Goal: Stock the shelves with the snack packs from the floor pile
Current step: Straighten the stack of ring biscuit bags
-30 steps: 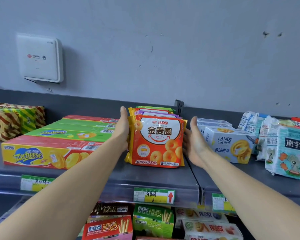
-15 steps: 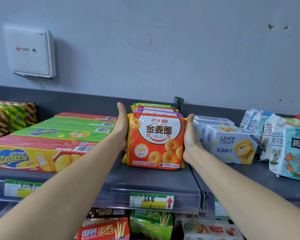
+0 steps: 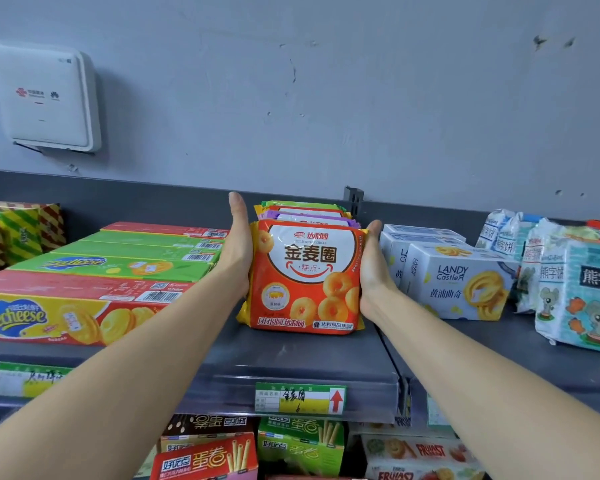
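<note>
Row of snack packs [image 3: 305, 275], orange pack foremost, stood upright mid-shelf, near the front edge of the grey shelf [image 3: 291, 355]. Left hand [image 3: 238, 247] and right hand [image 3: 373, 268] pressed its sides, fingers straight and flat, gripping nothing. Even pressure from both sides should square the row without toppling it. Zecheese boxes [image 3: 66, 306] lay toward the left edge, Landy Castle boxes [image 3: 458, 282] toward the right, with a grey wall [image 3: 361, 98] behind.

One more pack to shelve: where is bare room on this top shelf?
Bare grey metal shelf shows in front of the orange ring-biscuit pack, and in front of the white cookie boxes up to the teal bear-print bags. Crowded: red and green long boxes beside the left hand.
</note>
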{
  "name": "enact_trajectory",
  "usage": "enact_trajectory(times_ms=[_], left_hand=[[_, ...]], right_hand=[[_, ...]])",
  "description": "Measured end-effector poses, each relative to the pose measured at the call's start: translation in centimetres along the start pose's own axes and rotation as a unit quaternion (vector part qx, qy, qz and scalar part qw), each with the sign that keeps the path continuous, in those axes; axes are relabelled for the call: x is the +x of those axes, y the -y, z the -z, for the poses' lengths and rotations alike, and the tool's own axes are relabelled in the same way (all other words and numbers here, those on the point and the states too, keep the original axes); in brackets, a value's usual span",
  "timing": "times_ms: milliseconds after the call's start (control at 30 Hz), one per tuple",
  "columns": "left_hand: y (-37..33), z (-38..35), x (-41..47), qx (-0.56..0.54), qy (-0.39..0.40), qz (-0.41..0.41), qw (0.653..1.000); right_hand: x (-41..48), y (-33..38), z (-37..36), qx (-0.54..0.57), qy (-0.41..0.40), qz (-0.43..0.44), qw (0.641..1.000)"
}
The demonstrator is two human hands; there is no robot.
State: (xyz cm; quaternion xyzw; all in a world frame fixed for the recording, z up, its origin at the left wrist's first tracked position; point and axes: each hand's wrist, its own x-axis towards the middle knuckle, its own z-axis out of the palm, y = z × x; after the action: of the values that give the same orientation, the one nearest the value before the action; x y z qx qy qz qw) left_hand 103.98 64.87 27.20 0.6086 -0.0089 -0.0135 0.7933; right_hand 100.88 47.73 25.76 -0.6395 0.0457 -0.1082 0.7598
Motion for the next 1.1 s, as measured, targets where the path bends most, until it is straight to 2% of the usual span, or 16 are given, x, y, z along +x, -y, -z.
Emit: enact_trajectory(times_ms=[100, 200, 300, 367, 467, 533, 667, 800, 933, 1000, 1100], left_hand=[[-1.1, -0.1, 0.8, 0.073, -0.087, -0.042, 0.993], [-2.5, -0.7, 0.5, 0.164, -0.149, -0.118, 0.968], [-3.9, -2.1, 0.0, 0.251, -0.151, -0.18, 0.939], [-4.5, -3.4, -0.6, 0.321, -0.151, -0.226, 0.907], [-5.3, -6.5, -1.7, 0.427, -0.143, -0.284, 0.846], [-5.3, -9.3, -2.8, 0.455, -0.117, -0.304, 0.829], [-3.5, -15.1, -4.2, 0.438, -0.067, -0.307, 0.842], [-0.1, -19.7, -4.3, 0.474, -0.037, -0.284, 0.832], [3.3, -21.9, -4.0, 0.482, -0.019, -0.214, 0.849], [4.5, -22.2, -3.8, 0.456, -0.019, -0.165, 0.874], [5.6, -22.4, -3.3, 0.342, -0.011, -0.066, 0.937]], right_hand=[[-0.6, 1.1, 0.6, -0.046, -0.02, 0.031, 0.998], [-1.4, 3.0, 1.8, -0.086, -0.054, 0.09, 0.991], [-2.0, 5.3, 4.5, -0.113, -0.101, 0.155, 0.976], [-2.2, 6.6, 6.8, -0.125, -0.128, 0.178, 0.968], [-1.9, 7.9, 10.8, -0.133, -0.165, 0.186, 0.96], [-1.7, 8.3, 13.3, -0.14, -0.185, 0.179, 0.956], [-1.0, 8.0, 17.8, -0.149, -0.194, 0.142, 0.959], [-0.3, 7.2, 21.3, -0.155, -0.183, 0.099, 0.966], [0.2, 5.9, 22.7, -0.137, -0.146, 0.036, 0.979], [0.2, 5.6, 22.8, -0.134, -0.121, 0.013, 0.984], [-0.1, 5.8, 22.8, -0.102, -0.093, 0.008, 0.99]])
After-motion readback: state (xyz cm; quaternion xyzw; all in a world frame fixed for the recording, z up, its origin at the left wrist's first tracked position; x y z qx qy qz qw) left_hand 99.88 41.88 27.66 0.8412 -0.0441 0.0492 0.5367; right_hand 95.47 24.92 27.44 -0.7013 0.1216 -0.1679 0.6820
